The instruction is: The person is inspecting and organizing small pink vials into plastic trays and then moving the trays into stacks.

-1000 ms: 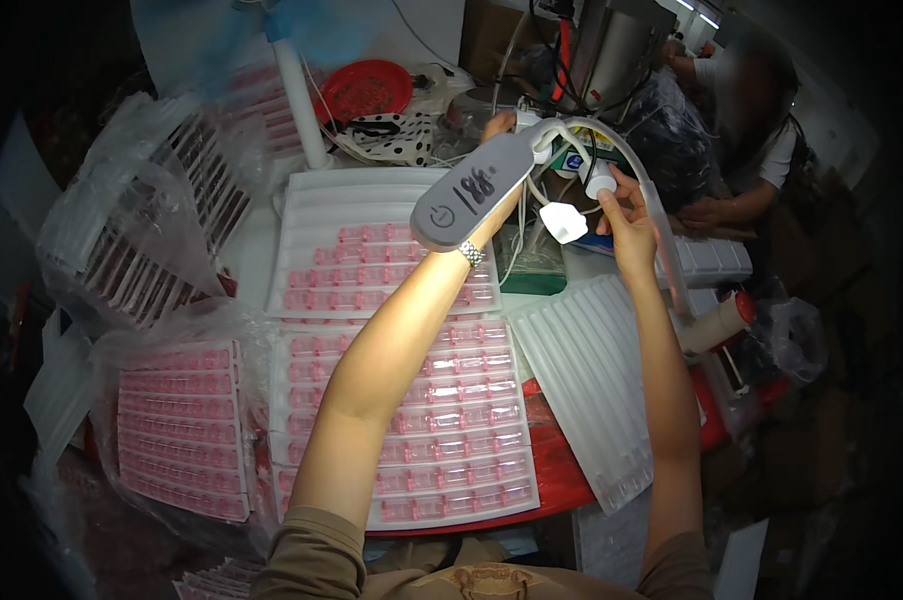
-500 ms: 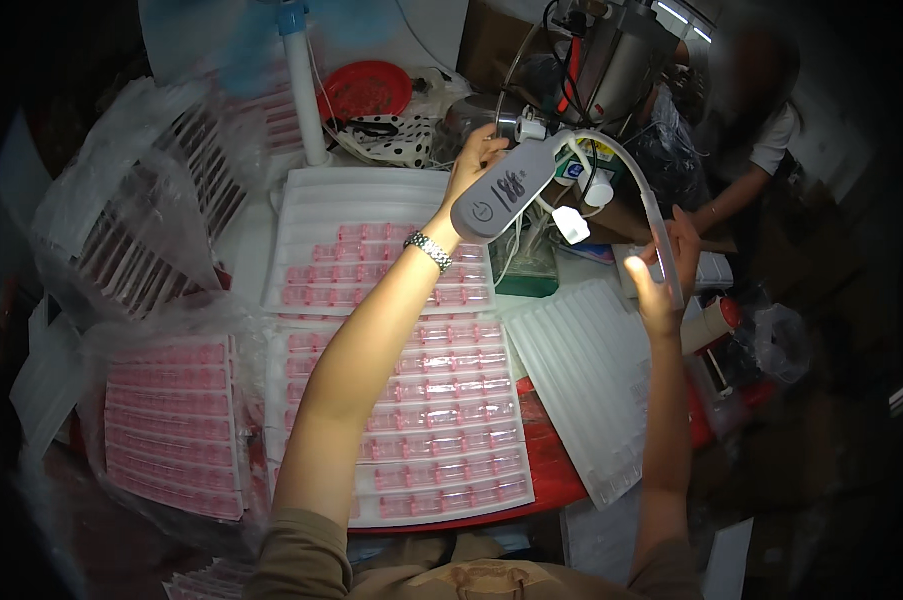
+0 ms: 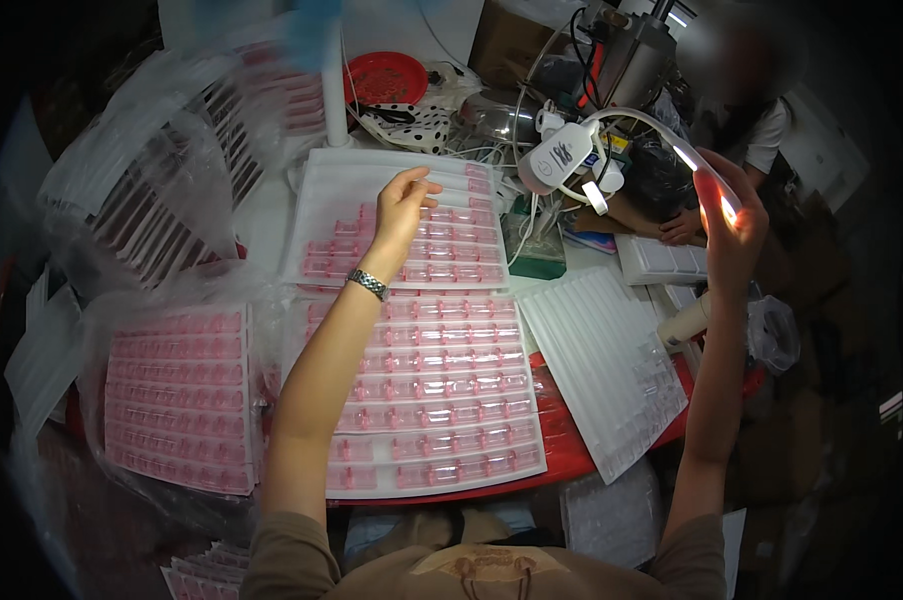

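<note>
While the right hand (image 3: 729, 225) grips the lamp (image 3: 672, 150) (lit), left hand (image 3: 404, 205) hovers.

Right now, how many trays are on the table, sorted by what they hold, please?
White trays with pink parts: 3 (far tray under the left hand, near tray, bagged tray)
Empty white ribbed trays: 1
Total: 4
The right hand holds the lit lamp head.

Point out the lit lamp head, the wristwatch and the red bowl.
lit lamp head (image 3: 707, 172), head view, on its glowing strip.
wristwatch (image 3: 369, 284), head view, on its metal band.
red bowl (image 3: 386, 77), head view, on its inside.
</note>
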Tool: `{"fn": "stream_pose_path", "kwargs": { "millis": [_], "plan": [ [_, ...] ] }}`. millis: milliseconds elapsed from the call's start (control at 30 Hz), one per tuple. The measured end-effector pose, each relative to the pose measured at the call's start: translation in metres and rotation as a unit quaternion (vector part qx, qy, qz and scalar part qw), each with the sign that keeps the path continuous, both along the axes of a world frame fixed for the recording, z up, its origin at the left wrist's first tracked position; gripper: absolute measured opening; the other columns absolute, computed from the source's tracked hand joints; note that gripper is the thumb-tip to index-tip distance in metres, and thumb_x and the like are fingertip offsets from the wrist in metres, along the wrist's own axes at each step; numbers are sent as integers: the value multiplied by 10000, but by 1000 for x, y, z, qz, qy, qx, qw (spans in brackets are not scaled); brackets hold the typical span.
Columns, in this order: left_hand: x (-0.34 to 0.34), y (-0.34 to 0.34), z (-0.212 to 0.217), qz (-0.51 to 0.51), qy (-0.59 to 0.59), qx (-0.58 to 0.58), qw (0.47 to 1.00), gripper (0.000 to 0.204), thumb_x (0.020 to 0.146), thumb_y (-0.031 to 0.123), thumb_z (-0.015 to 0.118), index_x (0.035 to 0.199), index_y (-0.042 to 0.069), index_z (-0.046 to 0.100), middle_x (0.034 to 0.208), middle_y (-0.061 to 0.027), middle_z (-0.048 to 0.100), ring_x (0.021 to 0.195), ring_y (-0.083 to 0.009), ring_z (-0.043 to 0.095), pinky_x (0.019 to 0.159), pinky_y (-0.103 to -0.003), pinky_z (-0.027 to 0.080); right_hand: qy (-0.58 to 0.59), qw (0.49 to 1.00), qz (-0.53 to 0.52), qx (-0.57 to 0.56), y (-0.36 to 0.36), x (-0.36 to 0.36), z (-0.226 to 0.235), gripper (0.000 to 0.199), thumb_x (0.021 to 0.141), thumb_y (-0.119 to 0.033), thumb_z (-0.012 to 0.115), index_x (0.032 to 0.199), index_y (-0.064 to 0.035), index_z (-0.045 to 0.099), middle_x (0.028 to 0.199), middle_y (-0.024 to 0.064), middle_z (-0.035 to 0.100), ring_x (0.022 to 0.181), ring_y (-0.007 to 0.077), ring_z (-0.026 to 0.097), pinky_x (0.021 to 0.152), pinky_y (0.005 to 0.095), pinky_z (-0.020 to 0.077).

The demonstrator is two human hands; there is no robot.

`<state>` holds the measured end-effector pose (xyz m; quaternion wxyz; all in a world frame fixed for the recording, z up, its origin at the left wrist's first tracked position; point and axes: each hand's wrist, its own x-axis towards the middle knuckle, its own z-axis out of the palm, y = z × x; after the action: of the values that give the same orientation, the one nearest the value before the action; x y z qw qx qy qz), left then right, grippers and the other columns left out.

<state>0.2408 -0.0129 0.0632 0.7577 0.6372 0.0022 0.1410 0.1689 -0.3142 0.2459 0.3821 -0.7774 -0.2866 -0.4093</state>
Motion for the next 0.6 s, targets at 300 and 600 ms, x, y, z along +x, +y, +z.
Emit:
{"fn": "stream_pose_path", "kwargs": {
  "millis": [300, 600],
  "plan": [
    [-19, 32, -17, 26, 23, -32, 999, 237, 935, 163, 464, 1126, 80, 579, 944, -41, 636, 769, -93, 569, 682, -222, 428, 0, 998, -50, -29, -22, -1, -30, 260, 877, -212, 600, 1023, 3, 600, 918, 48, 625, 803, 99, 574, 708, 218, 448],
    [-10, 44, -64, 57, -45, 14, 997, 193, 901, 115, 524, 1045, 9, 596, 875, -60, 647, 797, -121, 602, 678, -253, 465, 0, 994, -46, 98, -6, -8, -88, 491, 917, -440, 433, 1113, 3, 515, 847, 95, 574, 613, 108, 461, 533, 217, 363]
  ]
}}
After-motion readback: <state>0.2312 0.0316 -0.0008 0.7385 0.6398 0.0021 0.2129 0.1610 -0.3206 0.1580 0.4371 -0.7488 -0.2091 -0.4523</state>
